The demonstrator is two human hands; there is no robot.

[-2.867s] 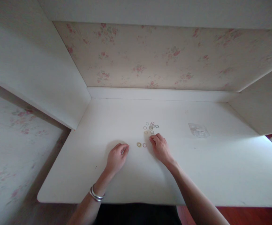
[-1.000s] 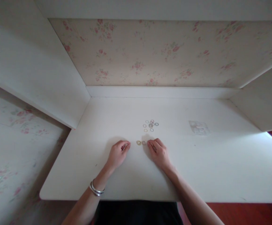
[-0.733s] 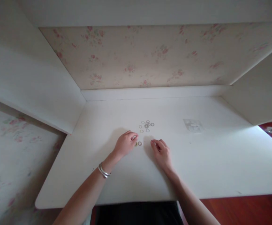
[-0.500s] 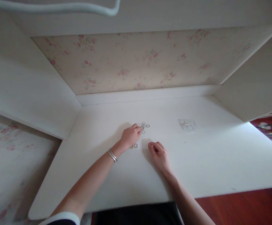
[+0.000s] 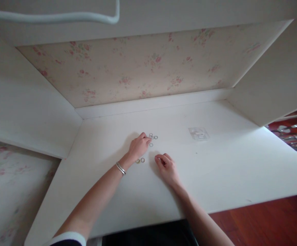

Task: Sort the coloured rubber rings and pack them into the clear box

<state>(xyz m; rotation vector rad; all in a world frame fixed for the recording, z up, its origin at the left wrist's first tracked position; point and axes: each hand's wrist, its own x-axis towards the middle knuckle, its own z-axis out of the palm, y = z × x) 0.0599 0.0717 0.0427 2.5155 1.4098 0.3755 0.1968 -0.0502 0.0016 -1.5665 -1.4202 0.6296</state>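
My left hand (image 5: 139, 147) reaches over the white tabletop, fingers closed in a pinch, with a silver bracelet (image 5: 121, 168) at its wrist. The fingertips touch a small cluster of thin metal-looking rings (image 5: 155, 137), some overlapping. It is too small to tell whether a ring is between them. One single ring (image 5: 151, 145) lies just in front of the cluster. Below the left palm are a yellowish ring (image 5: 138, 161) and a greyish ring (image 5: 142, 160), side by side. My right hand (image 5: 167, 169) rests on its side, thumb and index finger pressed together; anything in that pinch cannot be made out.
A clear plastic packet (image 5: 198, 134) lies flat on the tabletop (image 5: 227, 171), right of the hands. A small dark speck (image 5: 196, 153) is below it. White side panels and a floral-papered back wall (image 5: 128, 68) surround the surface. A white bar (image 5: 61, 17) hangs at upper left.
The view has shifted, so everything sits slightly further left. My left fingers stay at the ring cluster with only a slight movement. My right hand keeps its pinch in nearly the same place.
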